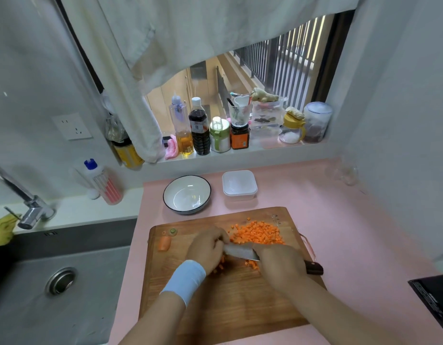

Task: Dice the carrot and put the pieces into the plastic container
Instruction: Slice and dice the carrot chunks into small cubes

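At the middle of the cutting board (215, 307), the right hand (277, 266) is wrapped tight round the knife (240, 252). The dark handle end pokes out at 3 o'clock and the blade lies across toward 9 o'clock. The left hand (206, 247), with a pale blue wristband (184, 280), sits at the blade's tip with its fingers bent down; whether they hold anything underneath I cannot tell. A few loose cubes (250, 263) lie just below the blade, between the two hands. The heap of diced carrot (257, 234) lies right against the blade's far side, at 12 o'clock from the right hand. At 9 o'clock from the left hand, near the board's edge, lies a carrot stub (164, 243) with a green-ringed slice (173, 231) just beyond it. Off the board at 12 o'clock, on the pink counter (352, 245), stands the plastic container (239, 185), with a white bowl (187, 194) at its 9 o'clock. The sink (21, 307) lies at the board's 9 o'clock.
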`<act>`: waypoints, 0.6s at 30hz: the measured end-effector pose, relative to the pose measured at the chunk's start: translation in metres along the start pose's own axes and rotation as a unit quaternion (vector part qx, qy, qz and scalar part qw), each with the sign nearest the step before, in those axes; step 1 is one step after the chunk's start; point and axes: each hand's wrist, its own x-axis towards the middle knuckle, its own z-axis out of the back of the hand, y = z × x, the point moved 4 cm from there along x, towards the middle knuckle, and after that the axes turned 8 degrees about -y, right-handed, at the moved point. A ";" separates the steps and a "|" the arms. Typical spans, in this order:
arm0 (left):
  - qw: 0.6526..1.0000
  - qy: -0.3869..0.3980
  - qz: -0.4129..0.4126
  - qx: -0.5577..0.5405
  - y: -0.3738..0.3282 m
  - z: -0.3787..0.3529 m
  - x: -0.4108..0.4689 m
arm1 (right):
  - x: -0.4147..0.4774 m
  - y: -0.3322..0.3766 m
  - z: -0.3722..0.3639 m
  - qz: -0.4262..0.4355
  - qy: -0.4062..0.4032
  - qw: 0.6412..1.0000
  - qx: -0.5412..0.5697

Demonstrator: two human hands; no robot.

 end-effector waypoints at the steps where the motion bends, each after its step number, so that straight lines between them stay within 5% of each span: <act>1: 0.996 0.079 0.028 0.020 0.002 -0.010 0.001 | -0.001 0.002 -0.001 0.011 0.013 1.000 -0.023; 7: 0.977 0.189 0.094 0.038 -0.004 -0.031 0.013 | -0.008 0.019 -0.002 0.090 0.046 0.989 -0.109; 12: 0.986 0.091 0.138 0.002 0.009 -0.008 0.011 | -0.012 0.027 0.006 0.109 0.050 0.986 -0.118; 18: 0.979 0.123 0.159 0.035 0.026 -0.001 0.000 | -0.013 0.040 0.014 0.087 0.054 0.989 -0.110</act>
